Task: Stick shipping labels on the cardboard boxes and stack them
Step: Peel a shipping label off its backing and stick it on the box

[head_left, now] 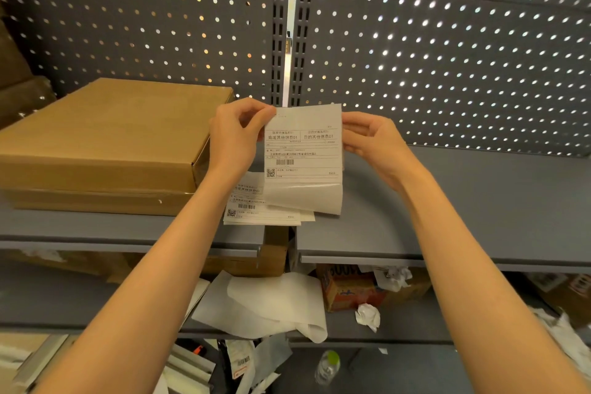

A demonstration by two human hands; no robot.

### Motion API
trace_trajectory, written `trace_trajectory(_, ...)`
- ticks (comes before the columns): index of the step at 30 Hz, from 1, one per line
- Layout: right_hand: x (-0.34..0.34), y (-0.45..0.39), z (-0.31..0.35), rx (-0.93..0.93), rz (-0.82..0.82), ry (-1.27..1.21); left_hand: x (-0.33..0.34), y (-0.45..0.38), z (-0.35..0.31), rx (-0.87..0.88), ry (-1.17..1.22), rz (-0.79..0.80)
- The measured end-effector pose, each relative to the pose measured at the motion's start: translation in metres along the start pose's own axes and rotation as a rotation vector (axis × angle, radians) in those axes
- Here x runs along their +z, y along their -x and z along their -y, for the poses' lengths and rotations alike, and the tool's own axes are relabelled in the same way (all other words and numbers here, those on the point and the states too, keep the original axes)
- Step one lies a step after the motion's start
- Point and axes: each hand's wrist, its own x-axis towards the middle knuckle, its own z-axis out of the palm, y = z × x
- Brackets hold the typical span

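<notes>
Both hands, left hand (238,131) and right hand (372,141), pinch shipping label (302,150) above shelf (479,201).

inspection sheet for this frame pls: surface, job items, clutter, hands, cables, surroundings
Surface: grey metal shelf, two sections meeting at a seam.
Job's things: white printed shipping label held up, its translucent backing sheet peeling away at the bottom; pile of white printed labels on the shelf; two flat brown cardboard boxes stacked at left, no label visible on top.
Clutter: loose translucent backing paper, crumpled white paper scraps and an orange printed carton on the lower shelf; clear plastic bottle below.
Grippers: left hand pinches the label's top left corner; right hand pinches its right edge.
Cables: nothing seen.
Surroundings: grey perforated back panel.
</notes>
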Motion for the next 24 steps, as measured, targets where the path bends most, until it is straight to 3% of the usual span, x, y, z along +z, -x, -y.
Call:
trace_trajectory(15, 0.004, -0.002, 0.002, -0.023, -0.119, 0.08, 0.003, 0.003, -0.01, 0.048, -0.065, -0.158)
trace_trajectory(24, 0.0, 0.0, 0.002, -0.025, -0.107, 0.122, 0.003, 0.004, -0.013, 0.066, -0.064, -0.04)
